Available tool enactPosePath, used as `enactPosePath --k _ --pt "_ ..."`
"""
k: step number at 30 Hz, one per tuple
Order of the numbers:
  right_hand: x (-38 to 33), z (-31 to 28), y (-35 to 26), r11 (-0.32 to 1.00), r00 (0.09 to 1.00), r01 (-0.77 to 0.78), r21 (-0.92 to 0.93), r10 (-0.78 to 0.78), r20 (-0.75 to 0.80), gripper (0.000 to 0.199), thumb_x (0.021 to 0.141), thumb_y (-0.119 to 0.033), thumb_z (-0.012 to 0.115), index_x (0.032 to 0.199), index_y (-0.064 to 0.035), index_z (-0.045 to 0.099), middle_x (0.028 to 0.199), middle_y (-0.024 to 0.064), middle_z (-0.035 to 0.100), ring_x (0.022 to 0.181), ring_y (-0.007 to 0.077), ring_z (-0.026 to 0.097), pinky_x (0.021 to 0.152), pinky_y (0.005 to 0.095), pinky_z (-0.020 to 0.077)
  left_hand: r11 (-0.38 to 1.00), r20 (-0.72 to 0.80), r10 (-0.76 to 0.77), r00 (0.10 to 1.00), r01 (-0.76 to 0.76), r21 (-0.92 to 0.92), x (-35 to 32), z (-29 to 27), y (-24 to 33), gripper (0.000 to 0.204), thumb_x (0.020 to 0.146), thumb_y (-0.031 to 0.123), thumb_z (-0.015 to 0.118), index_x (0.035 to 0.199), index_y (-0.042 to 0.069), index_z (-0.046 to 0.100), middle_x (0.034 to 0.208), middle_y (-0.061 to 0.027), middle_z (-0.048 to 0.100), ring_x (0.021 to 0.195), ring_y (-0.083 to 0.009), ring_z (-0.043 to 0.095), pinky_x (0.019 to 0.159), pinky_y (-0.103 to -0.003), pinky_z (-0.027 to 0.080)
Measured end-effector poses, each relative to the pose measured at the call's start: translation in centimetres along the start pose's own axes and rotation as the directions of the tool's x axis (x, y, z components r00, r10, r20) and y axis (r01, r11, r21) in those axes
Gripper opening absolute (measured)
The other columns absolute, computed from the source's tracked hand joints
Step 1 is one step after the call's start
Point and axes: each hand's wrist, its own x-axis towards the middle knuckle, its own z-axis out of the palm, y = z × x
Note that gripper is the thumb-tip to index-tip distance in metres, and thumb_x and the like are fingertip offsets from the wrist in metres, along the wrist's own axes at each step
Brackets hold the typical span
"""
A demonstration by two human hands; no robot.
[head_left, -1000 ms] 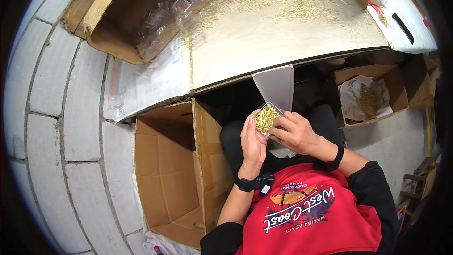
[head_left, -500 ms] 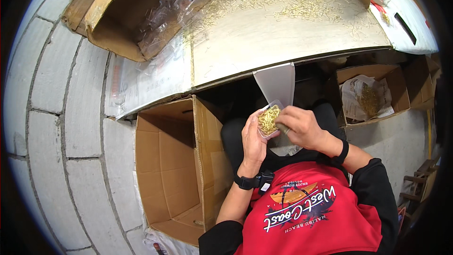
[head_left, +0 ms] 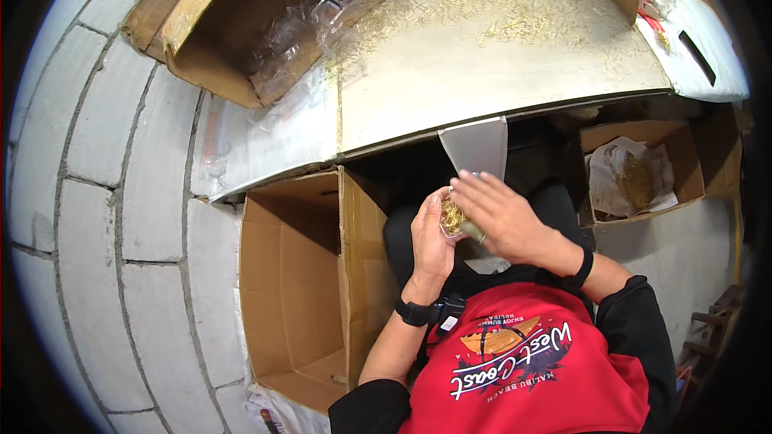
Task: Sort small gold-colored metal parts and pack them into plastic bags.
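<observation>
Left hand [head_left: 430,237] clamped around small clear container [head_left: 450,219] of loose brass pieces; right hand [head_left: 498,217] flat over top, fingers apart. Light, spillable; grip sides.

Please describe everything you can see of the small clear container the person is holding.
The small clear container looks like thin see-through plastic, filled with small golden metal pieces. The left hand cradles it from below, below the table edge, and the right hand lies flat over its top, hiding most of it. Its full shape and any lid cannot be made out.
</observation>
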Motion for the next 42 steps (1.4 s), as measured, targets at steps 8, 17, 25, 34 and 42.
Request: enactPosePath --k 8,17,25,34,42 --pt "-1.1 0.9 0.5 0.955 0.993 -0.088 0.283 0.106 -0.049 0.048 0.073 -0.008 0.063 0.119 -0.0001 0.052 0.126 0.0176 0.051 0.120 0.0299 0.048 0.102 0.0428 0.0360 0.999 -0.080 -0.001 0.997 -0.003 -0.041 -0.3 0.3 -0.2 0.031 0.098 0.029 0.042 0.112 0.003 0.053 0.102 -0.0057 0.060 0.085 -0.0124 0.062 0.066 -0.026 0.055" --pt "1.4 0.1 -0.3 0.997 0.993 0.073 0.020 -0.074 0.091 0.054 0.078 -0.016 0.063 0.128 -0.0039 0.047 0.132 0.0123 0.048 0.125 0.0260 0.044 0.106 0.0445 0.0284 0.999 -0.105 -0.047 0.993 0.045 -0.025 0.0 -0.2 2.4 0.033 0.098 0.034 0.040 0.108 0.007 0.055 0.098 -0.0050 0.062 0.082 -0.0135 0.063 0.064 -0.029 0.055" --pt "5.0 -0.7 -1.7 0.926 0.992 0.107 0.363 -0.076 -0.098 0.053 0.080 -0.011 0.061 0.129 -0.0029 0.045 0.131 0.0150 0.048 0.123 0.0288 0.046 0.103 0.0439 0.0341 0.997 -0.113 -0.063 0.992 0.069 0.047 -1.3 -1.5 8.3 0.030 0.094 0.033 0.049 0.107 0.007 0.056 0.093 -0.0053 0.064 0.077 -0.0151 0.066 0.051 -0.029 0.057" --pt "6.2 1.3 -2.3 0.959 0.994 -0.046 0.280 0.072 -0.084 0.054 0.074 0.011 0.054 0.126 -0.0011 0.047 0.123 0.0178 0.054 0.110 0.0340 0.055 0.094 0.0372 0.0440 0.969 -0.231 0.136 0.963 -0.080 0.235 -5.0 -10.2 18.0 0.022 0.093 0.020 0.053 0.108 0.003 0.055 0.094 -0.0062 0.063 0.077 -0.0154 0.065 0.051 -0.027 0.057" --pt "4.0 3.6 -1.6 0.880 0.921 -0.386 0.278 0.352 0.166 0.066 0.071 0.021 0.040 0.131 -0.0066 0.045 0.126 0.0137 0.050 0.089 0.0210 0.059 0.079 0.0295 0.0483 0.962 -0.427 0.269 0.863 -0.257 0.087 -9.0 -30.9 20.1 0.041 0.099 0.036 0.033 0.114 0.002 0.051 0.104 -0.0106 0.061 0.089 -0.0198 0.063 0.063 -0.033 0.057"
